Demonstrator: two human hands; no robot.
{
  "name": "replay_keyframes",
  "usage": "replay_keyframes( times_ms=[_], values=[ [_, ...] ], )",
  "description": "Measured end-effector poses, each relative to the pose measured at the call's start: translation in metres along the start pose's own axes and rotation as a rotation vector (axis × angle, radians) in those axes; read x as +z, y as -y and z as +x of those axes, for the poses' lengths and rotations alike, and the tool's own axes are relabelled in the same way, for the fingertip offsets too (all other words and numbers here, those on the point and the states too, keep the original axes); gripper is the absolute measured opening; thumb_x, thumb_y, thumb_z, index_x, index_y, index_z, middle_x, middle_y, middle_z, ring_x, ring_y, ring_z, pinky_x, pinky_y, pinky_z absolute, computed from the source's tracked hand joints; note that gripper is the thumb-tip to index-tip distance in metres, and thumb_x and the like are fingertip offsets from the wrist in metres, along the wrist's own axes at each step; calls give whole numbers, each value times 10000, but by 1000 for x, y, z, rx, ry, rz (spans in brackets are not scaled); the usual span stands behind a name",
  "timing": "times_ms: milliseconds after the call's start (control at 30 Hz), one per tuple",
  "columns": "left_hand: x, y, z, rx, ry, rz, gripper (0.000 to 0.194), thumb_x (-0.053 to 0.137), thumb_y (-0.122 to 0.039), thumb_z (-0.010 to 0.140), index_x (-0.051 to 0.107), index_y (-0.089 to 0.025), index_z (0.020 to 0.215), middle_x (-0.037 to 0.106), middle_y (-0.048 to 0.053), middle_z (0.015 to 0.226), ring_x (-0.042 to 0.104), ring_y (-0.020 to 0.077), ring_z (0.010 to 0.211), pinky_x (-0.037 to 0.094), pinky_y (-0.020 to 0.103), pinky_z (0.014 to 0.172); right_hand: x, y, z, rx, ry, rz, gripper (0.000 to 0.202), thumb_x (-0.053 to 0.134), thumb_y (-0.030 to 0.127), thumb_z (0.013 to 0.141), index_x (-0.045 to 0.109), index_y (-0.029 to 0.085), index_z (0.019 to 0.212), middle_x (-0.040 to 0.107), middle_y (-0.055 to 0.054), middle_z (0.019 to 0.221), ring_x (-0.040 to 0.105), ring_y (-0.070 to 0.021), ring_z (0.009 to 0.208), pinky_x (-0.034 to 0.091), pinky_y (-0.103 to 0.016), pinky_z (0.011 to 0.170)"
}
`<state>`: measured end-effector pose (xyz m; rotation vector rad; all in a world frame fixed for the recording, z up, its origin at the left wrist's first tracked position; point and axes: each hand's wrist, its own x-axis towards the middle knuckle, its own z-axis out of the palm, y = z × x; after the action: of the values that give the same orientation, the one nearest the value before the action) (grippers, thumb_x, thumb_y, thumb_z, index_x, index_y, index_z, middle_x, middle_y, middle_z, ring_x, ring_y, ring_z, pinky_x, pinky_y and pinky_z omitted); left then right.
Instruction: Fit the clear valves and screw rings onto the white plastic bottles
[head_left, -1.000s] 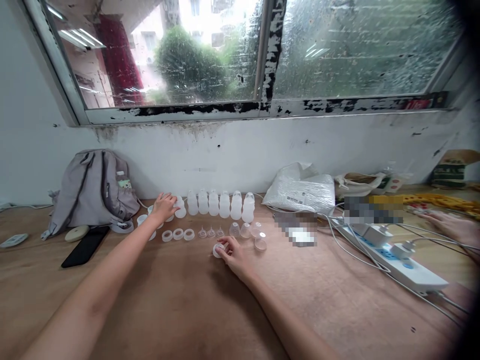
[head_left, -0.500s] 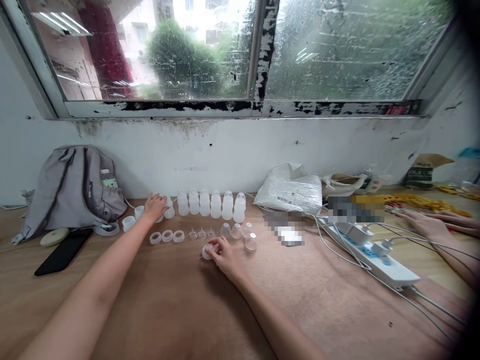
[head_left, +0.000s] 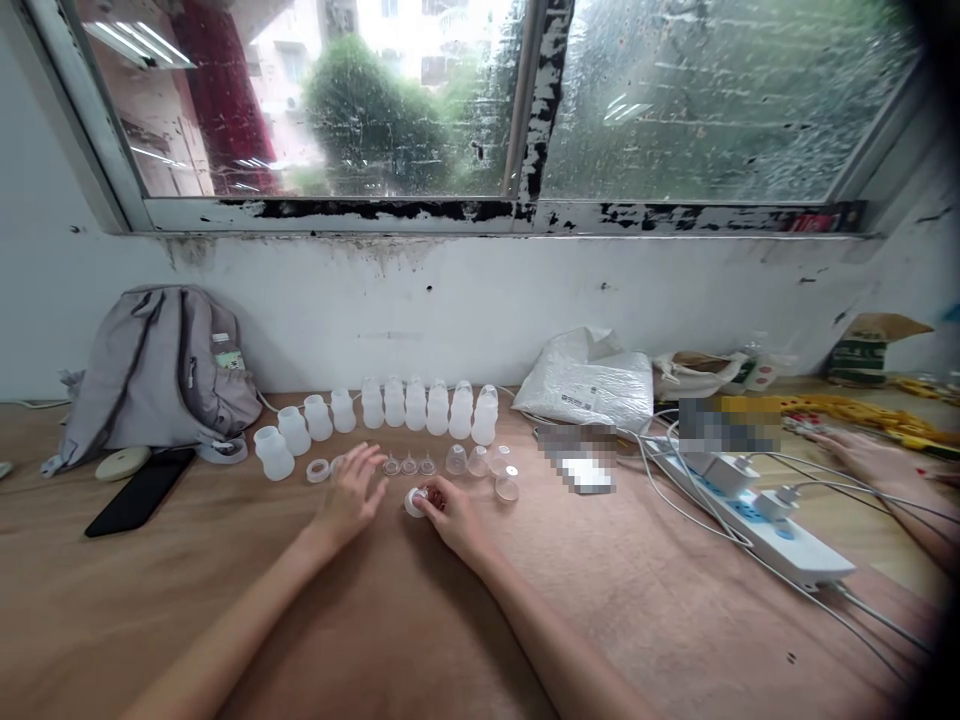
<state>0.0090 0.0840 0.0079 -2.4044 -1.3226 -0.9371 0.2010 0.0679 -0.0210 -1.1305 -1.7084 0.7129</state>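
My right hand point(head_left: 450, 515) pinches a small white ring piece point(head_left: 415, 502) just above the wooden table, or resting on it; I cannot tell which. My left hand point(head_left: 352, 495) has its fingers spread over the row of white rings, beside a ring point(head_left: 318, 470), and seems to hold nothing. Small clear nipples point(head_left: 409, 465) stand between and behind my hands. To their right are clear domed caps point(head_left: 478, 461). Behind stands a row of capped frosted bottles point(head_left: 415, 406), with several uncapped bottles point(head_left: 294, 431) curving toward the left front.
On the left lie a grey backpack point(head_left: 172, 370), a black phone point(head_left: 141, 492) and a round cream disc point(head_left: 122, 463). Rightward are a plastic-wrapped package point(head_left: 589, 380) and a white power strip point(head_left: 757, 520) with cables. Another person's hand point(head_left: 855, 455) is at far right.
My left hand has moved from the uncapped bottles at the back toward the front right, over the rings. My right hand keeps its pinch on the ring piece. The view has shifted slightly.
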Motion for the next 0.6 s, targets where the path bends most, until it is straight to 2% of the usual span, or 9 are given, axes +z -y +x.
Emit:
replay_keyframes(
  times_ms=[100,233,400,600],
  values=[
    [8,-30,-30,-3,57,-108,347,441,-258,797,436,-189,1137,505,81,1163,396,226,1138,329,409,951,2,0,-4,5,26,25,142,521,301,745,548,187,825,515,30,605,473,-104,533,383,-218,522],
    [13,-42,-40,2,113,-190,455,480,-259,772,371,-192,1209,509,88,1160,440,231,1084,348,415,922,5,2,-5,44,75,65,124,487,289,759,526,182,806,531,31,595,481,-95,495,384,-209,489],
    [11,-33,-39,-64,106,-208,364,516,-264,755,446,-207,1108,551,73,1073,493,229,997,380,397,855,20,5,4,89,113,66,66,479,199,709,517,178,759,498,52,526,454,-85,445,358,-193,446],
    [2,-5,-38,-210,94,-200,225,565,-291,708,503,-192,901,581,51,882,529,215,843,403,358,754,56,11,29,111,122,68,121,444,109,602,509,171,682,480,61,480,445,-85,450,341,-183,452]
  ],
)
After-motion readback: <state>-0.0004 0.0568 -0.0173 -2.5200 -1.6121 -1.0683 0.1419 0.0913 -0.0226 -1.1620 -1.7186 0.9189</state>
